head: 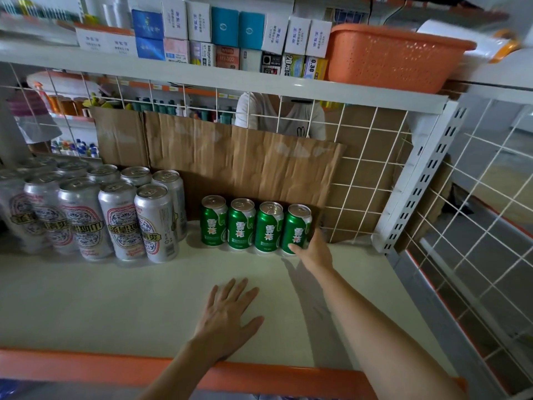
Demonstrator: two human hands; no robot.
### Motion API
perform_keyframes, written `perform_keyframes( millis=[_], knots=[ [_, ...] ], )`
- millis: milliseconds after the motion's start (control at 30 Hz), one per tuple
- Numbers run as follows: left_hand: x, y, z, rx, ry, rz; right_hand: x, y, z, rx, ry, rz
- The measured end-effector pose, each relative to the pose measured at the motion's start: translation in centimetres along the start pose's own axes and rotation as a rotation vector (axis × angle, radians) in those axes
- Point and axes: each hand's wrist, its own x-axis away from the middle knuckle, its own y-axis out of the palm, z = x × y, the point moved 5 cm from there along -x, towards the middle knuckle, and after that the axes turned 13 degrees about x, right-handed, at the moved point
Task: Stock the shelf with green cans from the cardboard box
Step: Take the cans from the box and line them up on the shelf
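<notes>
Back of shelf (115,298): three green cans (227,223) upright in a line, sides touching or nearly so, backed by a creased cardboard sheet (245,163) that leans on the wire grid (360,168). The sheet likely serves as a backstop so nothing slips through the mesh.

Your right hand (313,252) grips the fourth green can (298,226) low on its right side, thumb on the front near the base and fingers wrapped behind it. The can stands upright at the right end of the line, just beside its neighbour. A low grip suits sliding it snug without tipping it.

Your left hand (227,316) lies flat on the bare shelf near the orange front edge, fingers spread and holding nothing. It reads as a brace while you reach deep.

Tall silver cans (124,220) are grouped to the left, with a small gap between them and the green line, which keeps the brands apart.

Judgement: placing step, first row going in along the back. There is room to the right and in front for more. The cardboard box is not in view
</notes>
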Motion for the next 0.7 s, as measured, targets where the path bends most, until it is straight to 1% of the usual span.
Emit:
perform_keyframes(
  millis=[67, 167, 233, 333, 467, 600, 700],
  knots=[
    [0.0, 0.0, 0.0, -0.004, -0.003, 0.006, 1.4, -0.7, 0.2, 0.151, -0.027, 0.026],
    [-0.1, -0.1, 0.1, -0.024, -0.011, -0.019, 4.3, -1.5, 0.3, 0.38, -0.144, 0.031],
    [0.0, 0.0, 0.2, -0.048, -0.025, -0.037, 6.4, -1.7, 0.9, 0.451, -0.208, 0.026],
    [0.1, -0.4, 0.6, -0.058, -0.03, -0.021, 9.5, -1.5, 2.2, 0.542, -0.246, 0.014],
    [0.3, -1.1, 1.2, -0.106, -0.01, 0.026, 13.3, -1.1, 3.6, 0.632, -0.263, -0.054],
    [1.2, -1.8, 1.7, -0.033, -0.014, 0.06, 16.3, -1.4, 3.2, 0.638, -0.323, -0.044],
    [2.5, -2.4, 2.7, -0.047, -0.029, 0.073, 18.0, -1.7, 3.1, 0.639, -0.349, -0.051]
  ],
)
